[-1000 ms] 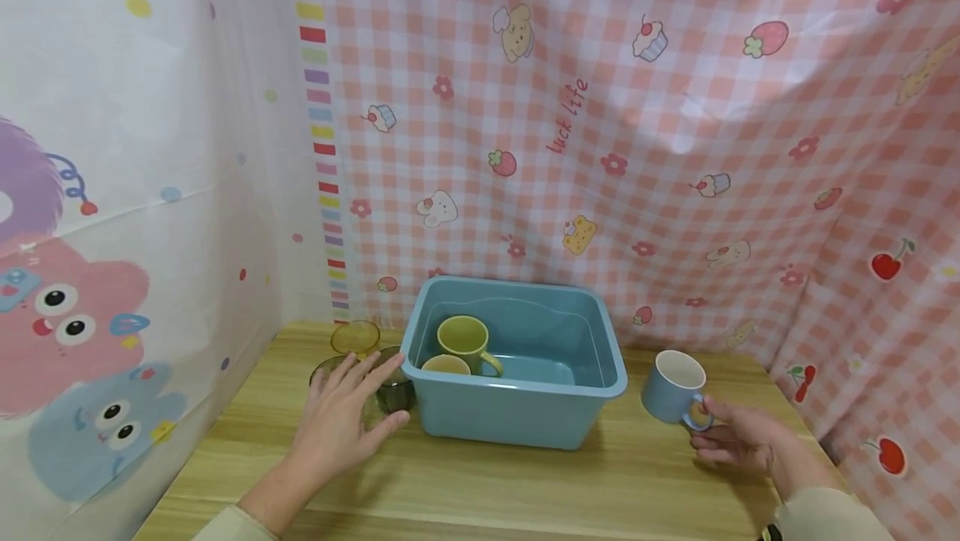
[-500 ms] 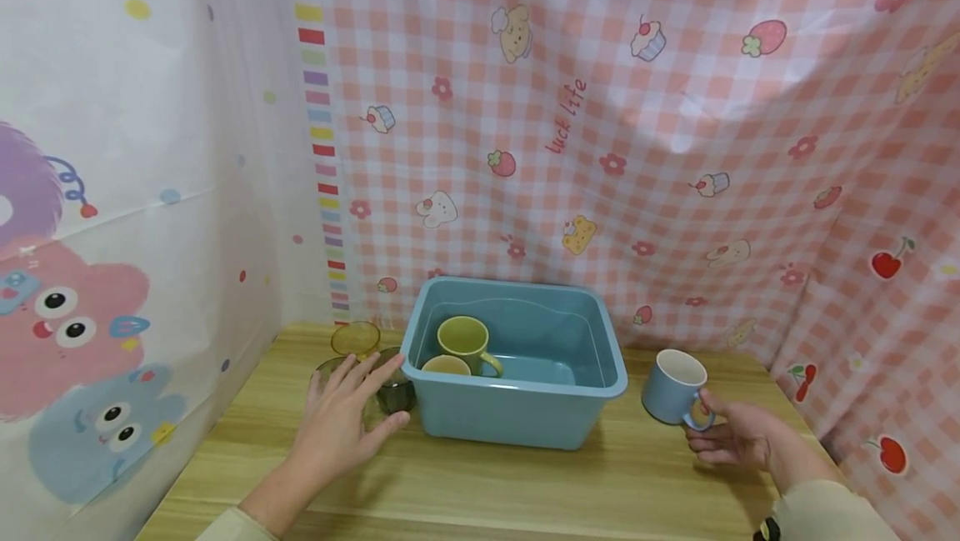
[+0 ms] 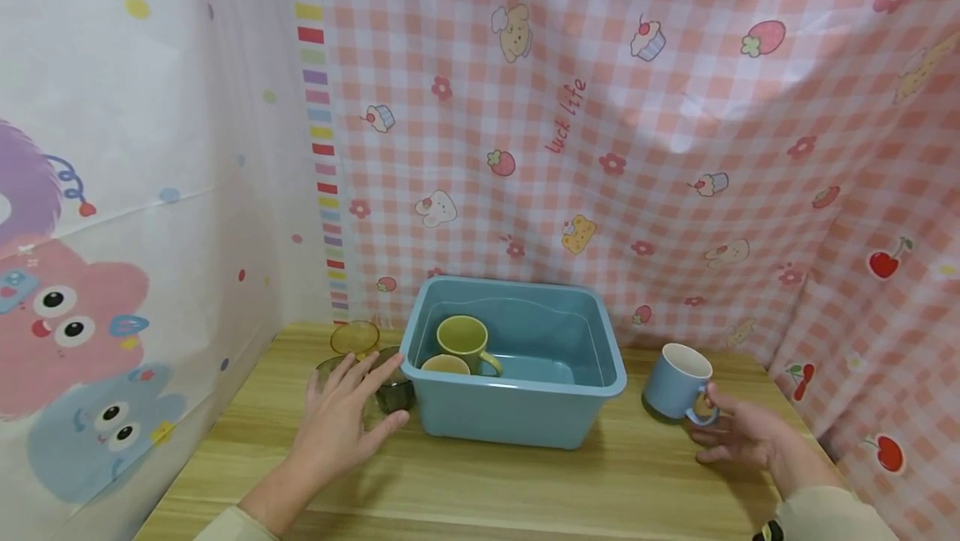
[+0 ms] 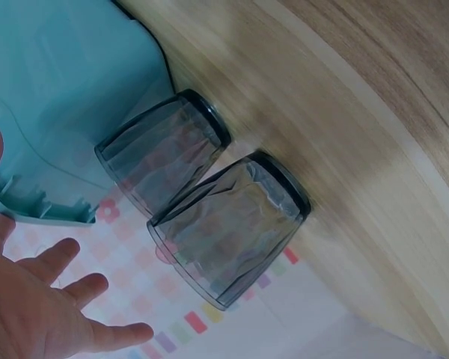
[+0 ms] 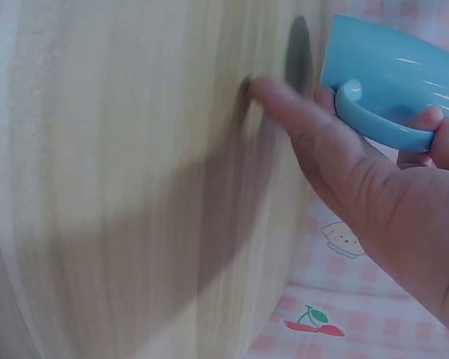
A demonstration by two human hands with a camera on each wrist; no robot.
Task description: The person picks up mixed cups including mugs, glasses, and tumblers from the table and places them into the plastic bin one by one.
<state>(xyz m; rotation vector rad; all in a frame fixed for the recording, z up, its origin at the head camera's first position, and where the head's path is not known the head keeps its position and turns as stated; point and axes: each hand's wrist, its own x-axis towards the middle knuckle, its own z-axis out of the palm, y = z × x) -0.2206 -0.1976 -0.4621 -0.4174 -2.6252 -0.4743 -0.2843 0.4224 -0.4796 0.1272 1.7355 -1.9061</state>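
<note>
A blue mug (image 3: 672, 384) with a white inside is at the right of the table, tilted a little, its base just off the wood. My right hand (image 3: 750, 433) holds it by the handle (image 5: 385, 127), fingers and thumb pinching there in the right wrist view. At the left, my left hand (image 3: 337, 420) hovers with spread fingers over two dark clear glasses (image 4: 232, 228), its fingertips reaching the near left corner of the blue tub (image 3: 517, 416). Inside the tub, on its left side, sit a green mug (image 3: 462, 337) and a lighter yellowish cup (image 3: 446, 365).
An amber glass (image 3: 356, 339) stands behind the dark glasses at the table's back left. A pink checked cloth (image 3: 540, 149) hangs right behind the tub, and a white printed cloth (image 3: 225, 274) closes the left side. The wooden table (image 3: 510, 483) runs along the front.
The blue mug, upright on the table a second ago, has been raised slightly and tilted by my right hand. My left hand and the tub have stayed in place.
</note>
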